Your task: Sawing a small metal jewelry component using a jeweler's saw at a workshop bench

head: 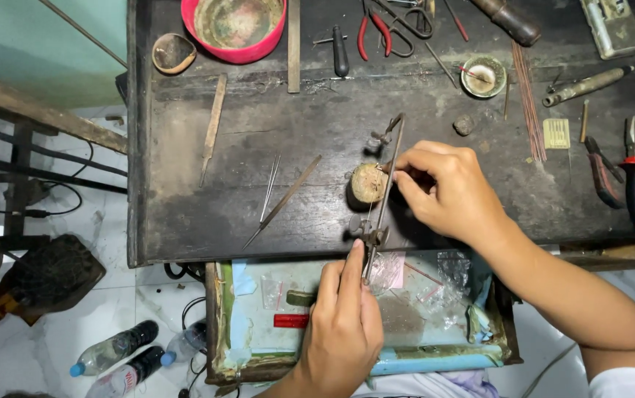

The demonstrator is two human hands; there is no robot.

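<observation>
While the left hand (343, 324) grips the handle of the jeweller's saw (382, 195), its thin blade crosses the round wooden peg (367, 183). Just right of the peg, the right hand (446, 188) pinches a tiny workpiece, hardly visible. Judged: frame light and stiff, blade fragile; hold by the handle.

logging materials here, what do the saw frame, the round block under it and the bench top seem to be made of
Saw frame: looks like bare metal, grey with a dull sheen. Round block: probably wood, pale tan worn face, dark sides. Bench top: likely old wood, blackened and scuffed matte, with plank lines showing.
</observation>
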